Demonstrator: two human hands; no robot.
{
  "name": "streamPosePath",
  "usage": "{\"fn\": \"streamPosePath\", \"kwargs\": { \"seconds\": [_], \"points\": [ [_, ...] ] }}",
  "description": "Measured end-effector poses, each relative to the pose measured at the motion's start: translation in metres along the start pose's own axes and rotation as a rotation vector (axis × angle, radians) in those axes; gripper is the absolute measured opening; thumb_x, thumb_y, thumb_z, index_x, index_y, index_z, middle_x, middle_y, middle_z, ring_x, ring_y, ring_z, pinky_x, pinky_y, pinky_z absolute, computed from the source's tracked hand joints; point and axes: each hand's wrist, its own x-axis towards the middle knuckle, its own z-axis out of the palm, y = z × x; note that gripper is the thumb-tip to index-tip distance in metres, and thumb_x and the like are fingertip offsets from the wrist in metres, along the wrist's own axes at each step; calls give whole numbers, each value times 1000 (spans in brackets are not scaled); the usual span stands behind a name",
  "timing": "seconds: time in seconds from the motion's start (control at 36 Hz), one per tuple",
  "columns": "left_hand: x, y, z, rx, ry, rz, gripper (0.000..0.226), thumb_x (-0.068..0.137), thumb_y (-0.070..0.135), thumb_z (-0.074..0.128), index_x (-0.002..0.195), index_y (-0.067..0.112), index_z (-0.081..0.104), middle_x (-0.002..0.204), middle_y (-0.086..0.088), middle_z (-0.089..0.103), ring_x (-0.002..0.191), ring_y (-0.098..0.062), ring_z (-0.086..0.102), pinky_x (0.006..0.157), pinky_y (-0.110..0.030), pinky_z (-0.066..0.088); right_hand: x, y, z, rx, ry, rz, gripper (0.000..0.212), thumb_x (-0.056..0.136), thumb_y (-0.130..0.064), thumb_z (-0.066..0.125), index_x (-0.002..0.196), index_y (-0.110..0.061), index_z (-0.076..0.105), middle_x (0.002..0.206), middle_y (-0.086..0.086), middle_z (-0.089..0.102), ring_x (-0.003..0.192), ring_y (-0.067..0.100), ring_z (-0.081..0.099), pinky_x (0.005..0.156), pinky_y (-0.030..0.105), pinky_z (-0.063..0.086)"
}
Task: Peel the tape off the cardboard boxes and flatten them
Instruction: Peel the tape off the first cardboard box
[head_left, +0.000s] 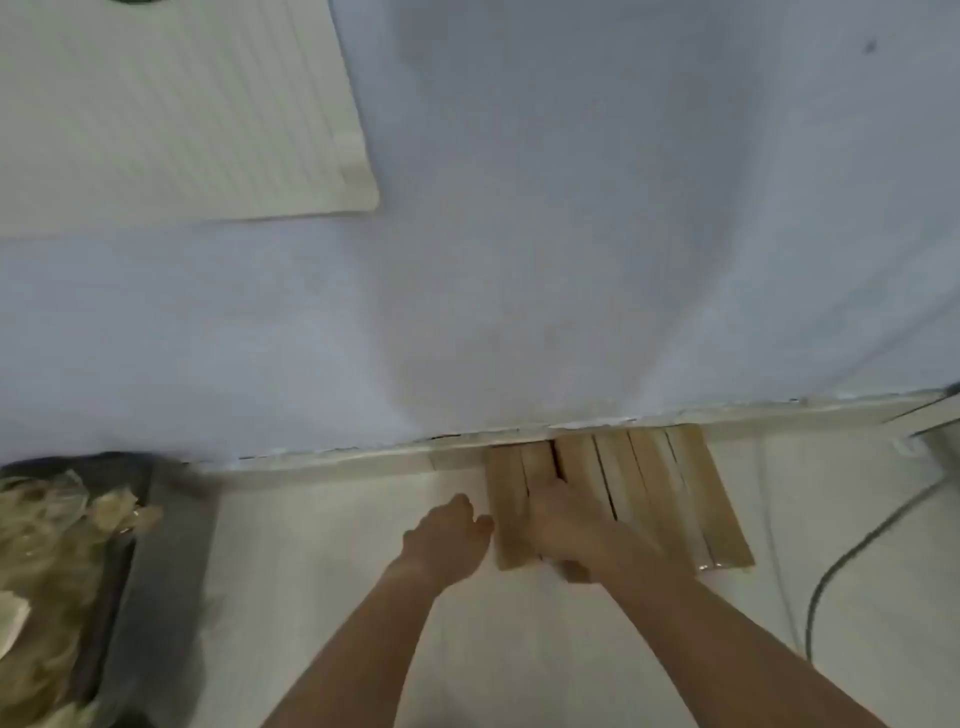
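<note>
Flattened cardboard boxes (649, 493) stand packed on edge on the pale floor (337, 597), their far ends tucked against the lower edge of a white sheet-covered surface (519, 234). The right hand (566, 530) presses down on the stack, fingers spread over its edges (whether it grips one piece I cannot tell). The left hand (447, 540) is loosely open, empty, just beside the stack's left end. A dark bin (130, 545) of crumpled tape (47, 561) sits at the floor's left edge.
</note>
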Motion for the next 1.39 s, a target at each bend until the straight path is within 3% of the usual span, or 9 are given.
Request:
{"fn": "streamPosePath", "kwargs": {
  "seconds": [0.19, 0.31, 0.36, 0.42, 0.5, 0.78, 0.89, 1.17, 1.39],
  "points": [
    [41, -4, 49, -472, -79, -85, 47, 105, 36, 31, 141, 8, 44, 144, -11, 49, 108, -20, 51, 89, -27, 35, 36, -2, 42, -151, 243, 225, 61, 102, -31, 44, 149, 2, 22, 142, 18, 40, 124, 27, 49, 80, 28, 48],
    [42, 7, 53, -825, -137, -151, 39, 109, 32, 20, 96, 25, 56, 112, -2, 62, 99, -16, 55, 81, -24, 44, 43, -10, 55, -15, 281, 305, 84, 101, -48, 41, 154, 4, 4, 145, 19, 41, 129, 29, 44, 89, 30, 50],
    [35, 9, 49, -922, -198, -205, 45, 108, 43, 17, 115, 25, 58, 118, 2, 62, 111, -15, 55, 89, -28, 42, 42, -9, 52, 145, 278, 332, 88, 98, -52, 45, 155, 2, 5, 145, 16, 43, 131, 28, 42, 90, 31, 48],
    [31, 6, 47, -910, -248, -243, 60, 102, 60, 16, 145, 29, 43, 145, 1, 51, 133, -21, 48, 105, -41, 36, 41, -5, 47, 257, 269, 331, 80, 97, -49, 49, 153, -1, 16, 146, 13, 43, 133, 28, 41, 90, 33, 47],
    [25, 5, 38, -899, -235, -258, 69, 98, 68, 18, 152, 28, 33, 152, -2, 44, 134, -25, 47, 109, -44, 35, 32, -1, 36, 303, 272, 301, 63, 98, -40, 51, 147, -6, 30, 144, 12, 46, 131, 27, 41, 90, 34, 46],
    [-72, 44, -38, -846, -182, -161, 59, 100, 64, 23, 140, 27, 44, 135, 1, 53, 110, -20, 59, 105, -40, 43, -54, -21, -49, 555, 368, 169, 56, 82, -32, 60, 134, -18, 46, 122, 8, 59, 102, 27, 63, 76, 32, 51],
    [-135, 62, -87, -815, -107, -83, 49, 100, 64, 21, 126, 32, 48, 130, 5, 56, 97, -14, 61, 102, -37, 45, -111, -34, -97, 651, 425, 69, 56, 86, -26, 67, 137, -17, 47, 122, 5, 53, 104, 21, 60, 86, 31, 50],
    [-323, 109, -194, -787, 148, 162, 47, 102, 59, 22, 136, 34, 43, 124, 6, 54, 115, -20, 57, 94, -35, 44, -292, -81, -205, 698, 688, -181, 58, 86, -34, 68, 137, -31, 41, 115, -5, 51, 89, 7, 60, 76, 29, 50],
    [-474, 139, -259, -877, 322, 409, 35, 104, 52, 30, 102, 34, 60, 102, 12, 67, 100, -14, 63, 101, -38, 47, -434, -122, -280, 766, 865, -367, 53, 86, -23, 64, 136, -29, 46, 116, -4, 53, 89, 8, 63, 76, 29, 52]
  ]
}}
